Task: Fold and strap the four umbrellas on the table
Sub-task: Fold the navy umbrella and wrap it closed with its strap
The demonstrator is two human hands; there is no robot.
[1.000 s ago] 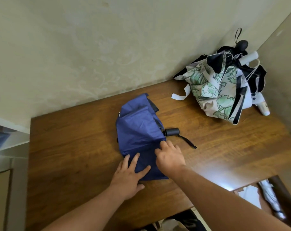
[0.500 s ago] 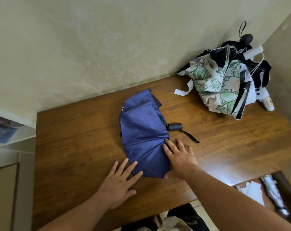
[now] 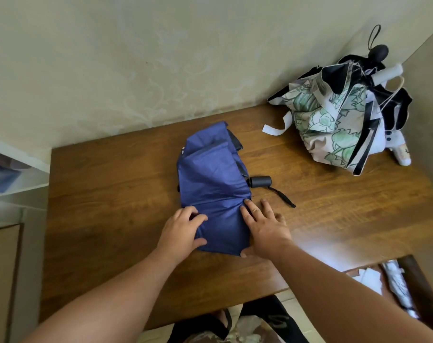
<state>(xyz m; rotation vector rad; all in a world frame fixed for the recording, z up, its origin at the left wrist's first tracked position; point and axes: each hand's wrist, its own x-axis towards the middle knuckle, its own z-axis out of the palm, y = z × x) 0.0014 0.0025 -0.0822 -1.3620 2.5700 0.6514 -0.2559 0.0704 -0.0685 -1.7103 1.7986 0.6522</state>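
A blue umbrella [image 3: 211, 184] lies collapsed and flattened in the middle of the wooden table [image 3: 106, 219]. Its black handle [image 3: 260, 181] and wrist strap [image 3: 282, 195] stick out to the right. My left hand [image 3: 182, 232] grips the near left edge of the blue fabric, fingers curled on top and thumb below. My right hand [image 3: 265, 225] lies flat with straight fingers on the fabric's near right edge and the table. A floral green-and-white umbrella [image 3: 326, 125] is piled loose in the back right corner with a black umbrella [image 3: 378, 53] and a white-handled one [image 3: 401, 154].
A patterned wall runs along the table's back edge, and a side wall closes the right. A white shelf [image 3: 17, 174] stands to the left. Past the table's front right corner a lower surface holds white papers [image 3: 369, 280] and a wrapped white item [image 3: 396, 285].
My left hand moved from the bare table onto the blue fabric's left edge and curled around it. My right hand stayed at the right edge.
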